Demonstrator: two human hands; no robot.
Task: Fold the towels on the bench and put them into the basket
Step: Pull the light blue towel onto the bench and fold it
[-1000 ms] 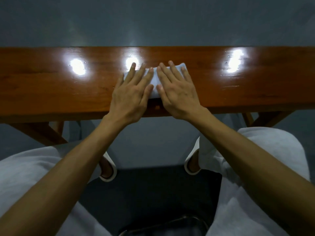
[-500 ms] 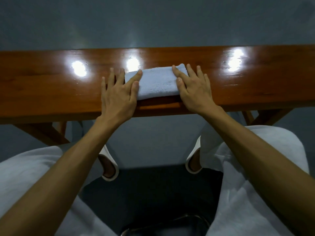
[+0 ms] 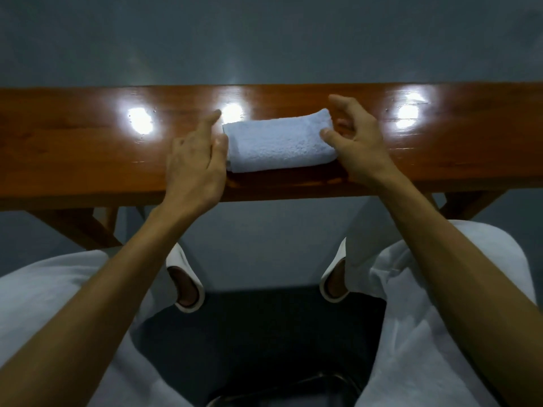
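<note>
Blue towel (image 3: 279,146) lies folded on the bench (image 3: 73,160), left hand (image 3: 194,165) and right hand (image 3: 358,145) loose-fingered at its ends, gripping nothing, so pinch both ends evenly and the folds should hold

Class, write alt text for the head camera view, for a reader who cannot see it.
A folded pale blue terry towel lies on a glossy brown wooden bench, a person's left hand at its left end and right hand at its right end, neither gripping it. White-trousered knees and white slippers show below.
</note>
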